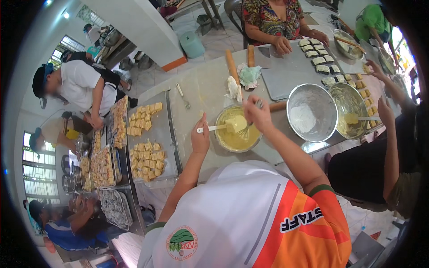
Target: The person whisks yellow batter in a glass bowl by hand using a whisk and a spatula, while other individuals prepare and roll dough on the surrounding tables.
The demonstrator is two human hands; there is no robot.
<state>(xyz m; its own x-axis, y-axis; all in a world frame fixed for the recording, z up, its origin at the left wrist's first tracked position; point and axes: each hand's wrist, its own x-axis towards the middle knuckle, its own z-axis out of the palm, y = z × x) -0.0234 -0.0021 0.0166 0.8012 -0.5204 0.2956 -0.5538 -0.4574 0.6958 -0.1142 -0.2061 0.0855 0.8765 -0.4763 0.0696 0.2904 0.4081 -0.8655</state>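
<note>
A steel mixing bowl with yellow batter stands on the table before me. My right hand is closed on the handle of a wire whisk, whose wires reach into the batter. A rubber spatula with a white handle and a yellow-coated blade lies over the bowl's left side. My left hand is at that handle, thumb up; whether its fingers close round it I cannot tell. To the right of my right hand stands a larger steel bowl with white powder inside.
Rolling pins with cloths lie beyond the bowl, a fork to the left. Trays of cut yellow dough pieces stand at left. Another batter-smeared bowl is at right. A seated person is across the table; a co-worker's hands are at right.
</note>
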